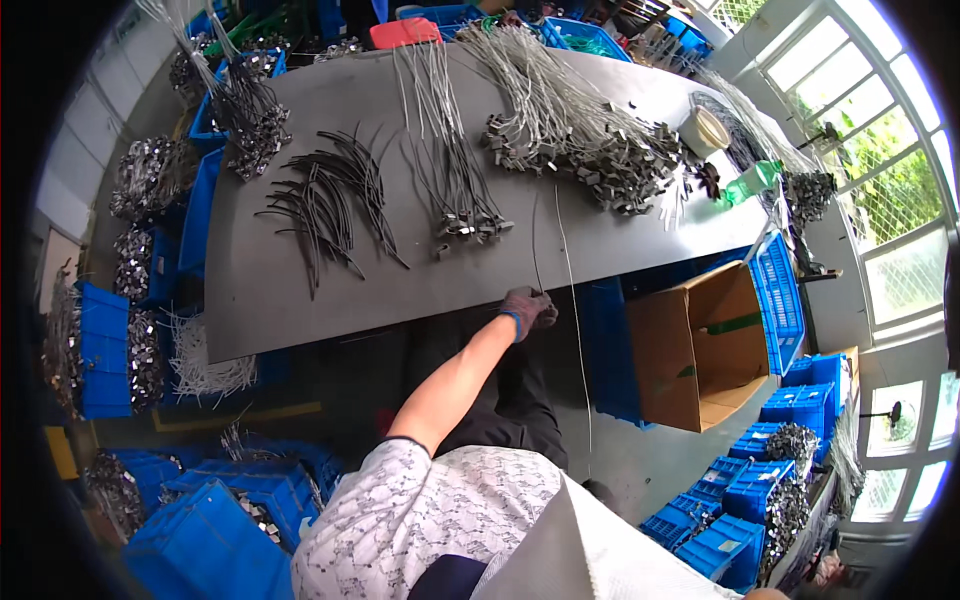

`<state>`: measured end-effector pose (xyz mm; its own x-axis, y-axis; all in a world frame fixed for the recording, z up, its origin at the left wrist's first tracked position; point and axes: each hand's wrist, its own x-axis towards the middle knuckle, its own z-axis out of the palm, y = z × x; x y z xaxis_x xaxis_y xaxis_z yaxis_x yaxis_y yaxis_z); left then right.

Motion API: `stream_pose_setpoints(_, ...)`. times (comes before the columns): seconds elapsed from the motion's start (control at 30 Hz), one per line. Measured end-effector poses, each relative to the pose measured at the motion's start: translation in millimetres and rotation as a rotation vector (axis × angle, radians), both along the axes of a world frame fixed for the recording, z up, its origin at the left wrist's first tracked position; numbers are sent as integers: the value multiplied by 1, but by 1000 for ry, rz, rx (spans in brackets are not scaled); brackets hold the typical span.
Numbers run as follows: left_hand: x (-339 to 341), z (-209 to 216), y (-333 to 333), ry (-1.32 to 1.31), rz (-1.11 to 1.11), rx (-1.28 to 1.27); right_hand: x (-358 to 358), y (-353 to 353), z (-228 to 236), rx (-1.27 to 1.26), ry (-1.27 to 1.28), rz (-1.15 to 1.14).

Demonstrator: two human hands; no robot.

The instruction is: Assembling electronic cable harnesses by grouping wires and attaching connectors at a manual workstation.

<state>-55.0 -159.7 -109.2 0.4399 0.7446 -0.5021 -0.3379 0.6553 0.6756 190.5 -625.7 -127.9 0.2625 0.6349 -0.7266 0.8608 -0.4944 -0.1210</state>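
Observation:
My left hand (530, 308), in a grey knit glove with a blue cuff, is at the table's near edge. Its fingers are closed round the lower end of a thin dark cable (537, 240), which reaches up over the tabletop. Just right of the hand, a long pale wire (572, 270) runs from the table down past the edge toward my body. My right hand cannot be made out. A small dark rounded shape (600, 491) shows beside the white cloth near the wire's lower end; what it is I cannot tell.
On the grey table (450, 285) lie black tubes (335, 195), a cable bundle with metal ends (470, 222) and a larger cable heap (590, 150). A bowl (704, 131) and green bottle (752, 183) stand right. An open cardboard box (665, 355) and blue crates (215, 540) surround me.

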Motion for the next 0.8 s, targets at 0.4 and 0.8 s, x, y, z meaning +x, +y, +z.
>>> stream_pose_setpoints(0.4, 53, 102, 31, 167, 515, 405, 11, -99, -13, -113, 81, -31)
stream_pose_setpoints(0.8, -40, 133, 97, 318, 754, 528, 48, -59, -49, -118, 46, 39)
